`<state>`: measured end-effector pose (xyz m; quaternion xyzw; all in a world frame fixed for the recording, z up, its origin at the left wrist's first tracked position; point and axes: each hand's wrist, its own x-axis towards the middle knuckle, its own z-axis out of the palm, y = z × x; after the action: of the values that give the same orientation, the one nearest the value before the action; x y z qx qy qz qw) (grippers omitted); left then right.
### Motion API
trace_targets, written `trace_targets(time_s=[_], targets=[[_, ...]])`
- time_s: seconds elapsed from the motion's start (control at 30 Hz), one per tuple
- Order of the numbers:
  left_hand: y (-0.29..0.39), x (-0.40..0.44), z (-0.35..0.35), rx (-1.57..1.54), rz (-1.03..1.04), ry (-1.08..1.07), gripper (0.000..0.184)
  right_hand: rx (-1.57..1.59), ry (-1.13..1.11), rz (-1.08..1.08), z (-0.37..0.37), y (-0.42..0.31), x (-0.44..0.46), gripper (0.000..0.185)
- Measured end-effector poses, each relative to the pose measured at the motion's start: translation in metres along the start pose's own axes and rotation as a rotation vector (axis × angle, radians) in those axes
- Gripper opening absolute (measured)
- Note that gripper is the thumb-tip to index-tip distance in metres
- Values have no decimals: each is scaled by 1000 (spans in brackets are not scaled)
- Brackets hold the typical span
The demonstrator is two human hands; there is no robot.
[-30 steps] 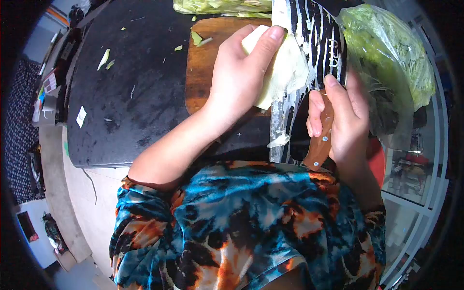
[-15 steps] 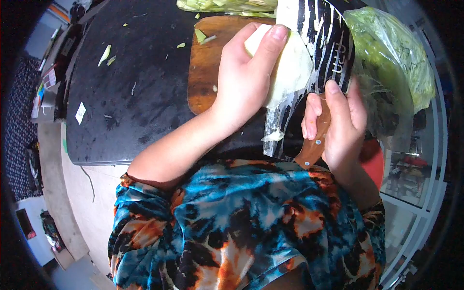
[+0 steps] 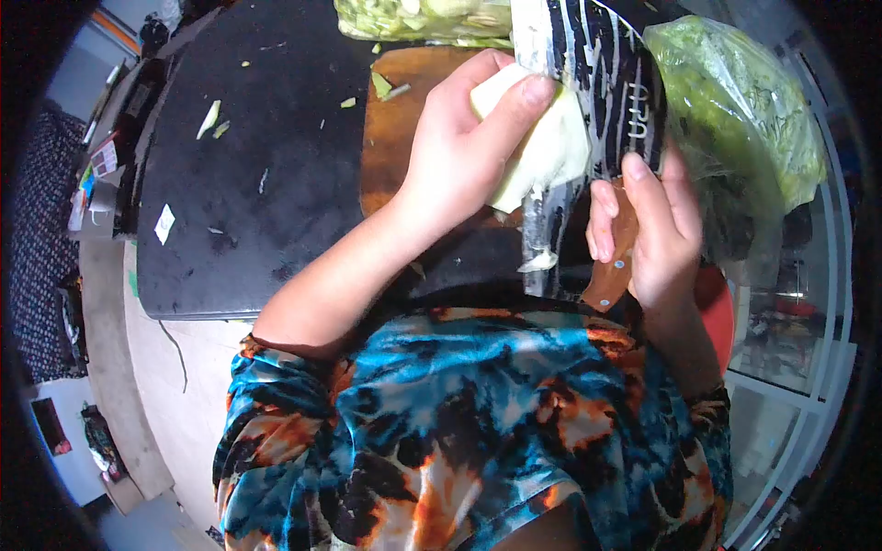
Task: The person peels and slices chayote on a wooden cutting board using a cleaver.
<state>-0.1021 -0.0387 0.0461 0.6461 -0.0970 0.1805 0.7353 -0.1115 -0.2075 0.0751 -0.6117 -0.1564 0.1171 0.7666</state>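
My left hand is closed around a peeled, pale green-white piece of vegetable, thumb on top. Its exact kind I cannot make out. In my right hand is a broad cleaver, gripped by its brown wooden handle. Whitish streaks run over the dark blade, which touches or lies close behind the vegetable. A clinging pale scrap shows on the blade's lower corner. Under my left hand lies a wooden cutting board, partly hidden.
The black table carries scattered green peelings and a white scrap. A clear bag of green vegetables stands at the right. Another bag of pale green pieces lies at the far edge. A red stool shows below.
The view has shifted slightly. The cleaver's blade has tilted a little against the vegetable, and its handle is more upright. Both hands keep their holds.
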Motion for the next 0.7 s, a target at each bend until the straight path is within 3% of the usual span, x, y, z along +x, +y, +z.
trace_targets(time_s=[0.27,0.4,0.47,0.57,0.63,0.7], targets=[[17,1,-8,57,243,-155,31,-185,-143,-200,-17,-19,0,38],[21,-1,-16,120,266,-148,33,-5,-97,-429,-31,-17,5,49],[20,-1,-19,81,290,-117,37,17,88,-574,-57,-29,20,54],[28,-4,-11,207,494,-102,43,-174,254,-554,-66,-29,24,58],[25,-7,2,76,495,-93,54,-119,-92,-596,-52,-3,29,59],[21,0,5,154,617,-98,52,-234,-230,-559,-26,1,22,48]])
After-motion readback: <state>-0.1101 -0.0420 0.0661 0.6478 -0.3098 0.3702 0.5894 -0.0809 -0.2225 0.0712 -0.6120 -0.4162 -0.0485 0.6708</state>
